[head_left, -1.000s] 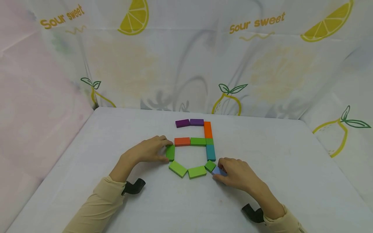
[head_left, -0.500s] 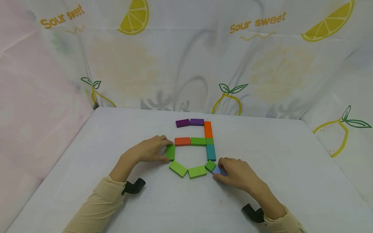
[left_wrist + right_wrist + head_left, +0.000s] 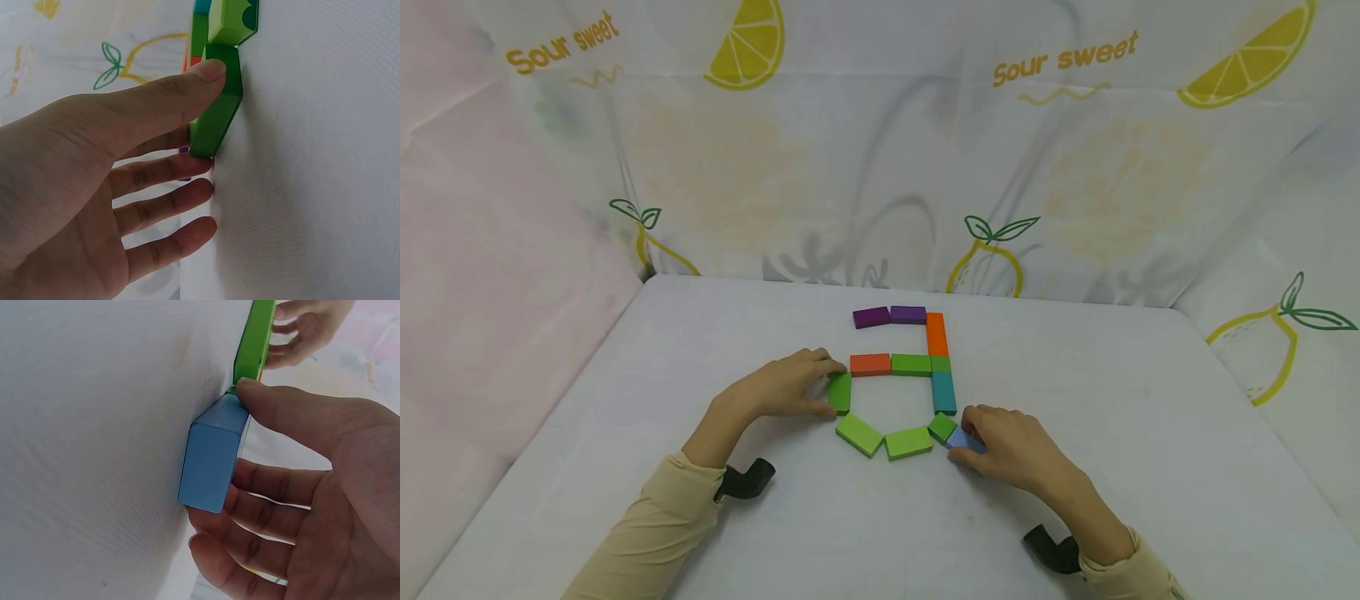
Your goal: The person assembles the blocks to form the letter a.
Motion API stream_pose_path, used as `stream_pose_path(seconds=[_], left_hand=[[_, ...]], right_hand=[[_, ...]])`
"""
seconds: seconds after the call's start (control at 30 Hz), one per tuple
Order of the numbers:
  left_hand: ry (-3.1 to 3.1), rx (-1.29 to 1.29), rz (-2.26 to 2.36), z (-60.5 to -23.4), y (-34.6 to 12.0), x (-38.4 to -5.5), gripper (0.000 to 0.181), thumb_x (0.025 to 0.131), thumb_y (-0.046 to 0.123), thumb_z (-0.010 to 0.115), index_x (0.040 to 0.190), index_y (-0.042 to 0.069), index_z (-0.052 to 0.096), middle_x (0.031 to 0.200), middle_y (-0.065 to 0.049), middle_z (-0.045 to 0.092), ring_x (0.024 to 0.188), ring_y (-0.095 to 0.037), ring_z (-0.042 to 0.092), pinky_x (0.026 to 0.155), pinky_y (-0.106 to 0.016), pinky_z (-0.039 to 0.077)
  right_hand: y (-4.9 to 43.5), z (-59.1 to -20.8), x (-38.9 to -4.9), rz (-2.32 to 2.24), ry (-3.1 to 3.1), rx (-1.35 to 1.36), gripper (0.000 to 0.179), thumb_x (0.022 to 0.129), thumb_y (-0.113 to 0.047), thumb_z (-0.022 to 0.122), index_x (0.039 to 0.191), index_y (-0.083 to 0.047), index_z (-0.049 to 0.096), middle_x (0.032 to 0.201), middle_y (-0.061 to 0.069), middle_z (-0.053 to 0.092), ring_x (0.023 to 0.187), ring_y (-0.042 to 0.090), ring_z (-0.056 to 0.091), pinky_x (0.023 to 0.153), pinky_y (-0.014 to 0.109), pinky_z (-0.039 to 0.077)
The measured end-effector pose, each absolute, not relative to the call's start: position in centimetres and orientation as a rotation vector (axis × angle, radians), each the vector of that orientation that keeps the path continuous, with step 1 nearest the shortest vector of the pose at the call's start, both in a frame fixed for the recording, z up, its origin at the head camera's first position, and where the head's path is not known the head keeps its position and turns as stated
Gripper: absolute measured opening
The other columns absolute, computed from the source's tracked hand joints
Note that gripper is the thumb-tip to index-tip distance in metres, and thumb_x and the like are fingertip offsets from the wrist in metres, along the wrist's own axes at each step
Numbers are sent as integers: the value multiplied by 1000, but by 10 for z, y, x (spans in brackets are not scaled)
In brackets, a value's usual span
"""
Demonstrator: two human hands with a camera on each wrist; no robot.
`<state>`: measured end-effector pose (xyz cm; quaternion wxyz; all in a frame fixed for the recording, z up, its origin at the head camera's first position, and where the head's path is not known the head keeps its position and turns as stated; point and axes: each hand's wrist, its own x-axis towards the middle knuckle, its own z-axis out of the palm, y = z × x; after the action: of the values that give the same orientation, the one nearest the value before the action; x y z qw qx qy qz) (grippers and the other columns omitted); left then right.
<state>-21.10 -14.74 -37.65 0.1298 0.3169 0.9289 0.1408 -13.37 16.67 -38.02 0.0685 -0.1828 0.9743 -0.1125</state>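
My left hand (image 3: pixel 786 385) is at the left side of a ring of coloured blocks, pinching a dark green block (image 3: pixel 840 393) between thumb and index finger. In the left wrist view the thumb lies on the near end of that block, and the other fingers spread beside it. At the ring's lower right, my right hand (image 3: pixel 1011 446) grips a light blue block (image 3: pixel 209 469) with the thumb on one side and fingers on the other. The blue block meets a small green block (image 3: pixel 942 427). Two light green blocks (image 3: pixel 908 443) form the bottom of the ring.
A red block (image 3: pixel 870 365), a green block (image 3: pixel 911 365) and a teal block (image 3: pixel 943 392) continue the ring. Above stand an orange block (image 3: pixel 936 334) and two purple blocks (image 3: pixel 908 315). All lie on a white-covered table (image 3: pixel 865 533), backed by a lemon-printed cloth (image 3: pixel 880 142).
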Motion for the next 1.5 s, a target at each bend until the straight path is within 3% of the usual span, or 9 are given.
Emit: stream_pose_path(seconds=[1.3, 1.5], left_hand=[[2693, 893, 434, -380, -148, -212, 64, 78, 38, 75, 132, 13, 54, 126, -7, 55, 108, -19, 51, 92, -41, 49], [2684, 901, 463, -381, -149, -212, 61, 83, 44, 69, 133, 12, 53, 125, -7, 55, 108, -19, 52, 94, -41, 48]], right_hand=[[168, -381, -135, -375, 2934, -569, 27, 80, -37, 73, 90, -15, 63, 72, -8, 56, 62, 4, 45, 55, 20, 39], [172, -381, -137, -439, 2895, -598, 24, 84, -35, 69, 93, -14, 63, 71, -10, 54, 61, 4, 45, 55, 19, 39]])
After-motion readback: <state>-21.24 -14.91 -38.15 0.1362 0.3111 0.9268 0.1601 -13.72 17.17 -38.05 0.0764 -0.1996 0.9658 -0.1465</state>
